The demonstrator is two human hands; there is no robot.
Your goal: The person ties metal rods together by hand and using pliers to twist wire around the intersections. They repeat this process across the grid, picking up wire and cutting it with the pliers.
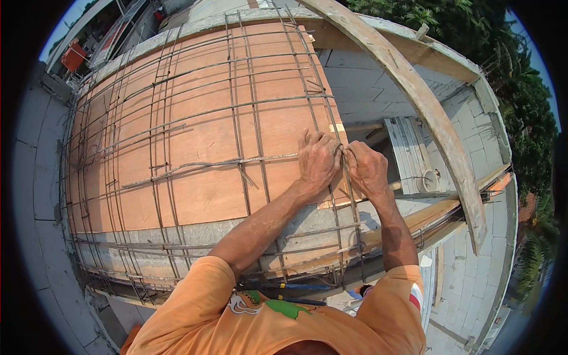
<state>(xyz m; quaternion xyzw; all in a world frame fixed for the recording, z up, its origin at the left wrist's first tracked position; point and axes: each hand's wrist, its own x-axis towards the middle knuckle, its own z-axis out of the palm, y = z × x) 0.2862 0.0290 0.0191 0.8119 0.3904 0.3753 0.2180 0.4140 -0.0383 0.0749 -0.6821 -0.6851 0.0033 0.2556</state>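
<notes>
The left hand [318, 161] lies palm down with its fingers curled over a steel bar [353, 204] at the right edge of the mesh; the right hand [367, 170] meets it from the other side, its fingers closed on the same bar, so the two hands are pressed knuckle to knuckle with the bar between them; whether anything thinner is pinched there is too small to tell. That bar runs lengthwise down the right side of the rebar grid [236, 131], crossing the other bars near the grid's right-hand corner; below the hands it goes on over a grey concrete strip [195, 232].

The grid lies inside a shallow form: a floor of orange plywood [201, 195] closed in by a pale block wall [35, 154] on the left and a concrete rim along the far end; the form holds only the steel, long bars one way and cross bars the other, with a bent loose bar lying slantwise across the middle. Both forearms come out of an orange shirt [195, 307] at the bottom.

To the right of the hands a curved wooden plank [414, 97] arches over an open gap; down in that gap stands a grey slatted panel [405, 151]. Far off at the top left sits a red-orange box [74, 57], its contents not visible; trees [520, 100] fill the right edge.
</notes>
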